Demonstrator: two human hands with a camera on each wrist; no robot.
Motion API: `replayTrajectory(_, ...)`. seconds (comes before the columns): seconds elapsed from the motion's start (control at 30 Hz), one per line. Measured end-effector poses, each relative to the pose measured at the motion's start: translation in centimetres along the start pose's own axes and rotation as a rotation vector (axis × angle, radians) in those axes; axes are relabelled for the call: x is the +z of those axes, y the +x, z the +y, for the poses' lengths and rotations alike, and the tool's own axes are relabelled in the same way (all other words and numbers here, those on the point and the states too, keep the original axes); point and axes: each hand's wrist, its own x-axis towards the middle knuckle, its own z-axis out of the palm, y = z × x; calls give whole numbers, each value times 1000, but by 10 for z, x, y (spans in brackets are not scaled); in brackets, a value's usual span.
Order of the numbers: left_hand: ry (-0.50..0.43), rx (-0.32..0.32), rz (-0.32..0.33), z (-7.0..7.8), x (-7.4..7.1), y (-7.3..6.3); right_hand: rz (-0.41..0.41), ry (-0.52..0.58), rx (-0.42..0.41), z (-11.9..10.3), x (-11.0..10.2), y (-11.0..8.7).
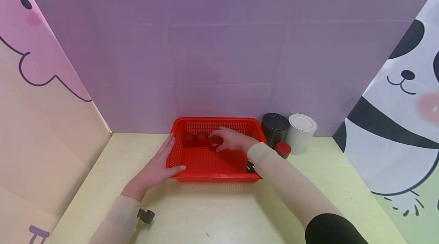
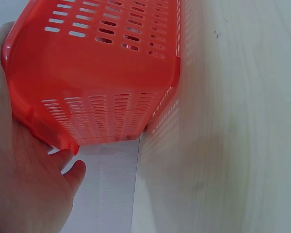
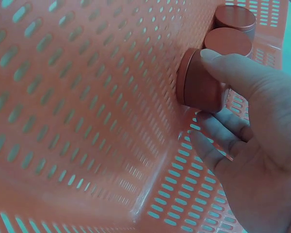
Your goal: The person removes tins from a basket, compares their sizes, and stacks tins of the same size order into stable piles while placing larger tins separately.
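In the head view, a red plastic basket [image 1: 216, 177] with slotted walls stands on the table. My right hand [image 1: 233, 139] reaches inside and holds a small round red tin [image 3: 203, 85] between thumb and fingers. That tin is tilted in the right wrist view, its lid side toward the basket wall. Two similar red tins [image 1: 188, 140] stand in a row beside it, lids up. My left hand [image 1: 156, 168] rests at the basket's left rim, fingers stretched along the side and thumb over the front corner. In the left wrist view the left fingertips [image 2: 73, 174] lie by the rim.
Right of the basket stand a black canister [image 1: 275, 128], a white canister [image 1: 302, 133] and a smaller red-lidded container [image 1: 283, 149]. A purple cloth wall [image 1: 219, 53] rises behind the table [image 1: 205, 217]. Printed panels flank both sides.
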Motion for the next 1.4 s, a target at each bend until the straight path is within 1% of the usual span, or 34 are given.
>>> replayTrajectory(0.2,2,1,2,0,0,0,-33,31,4,2,2,-1)
replayTrajectory(0.5,-1,-1,0,0,0,-1,-67,4,1,3,1,0)
replayTrajectory(0.57,-1,2,0,0,0,0,-65,15,-2,4,1,1)
replayTrajectory(0.8,4,1,6,-2,1,0,-8,77,-32,4,-1,4)
replayTrajectory(0.93,1,-3,4,-1,1,0,32,89,-39,2,-3,4)
replayTrajectory(1.07,4,-9,1,1,0,0,69,128,-44,1,-3,3)
replayTrajectory(1.4,-7,-12,2,-2,1,0,85,187,-67,0,-7,2)
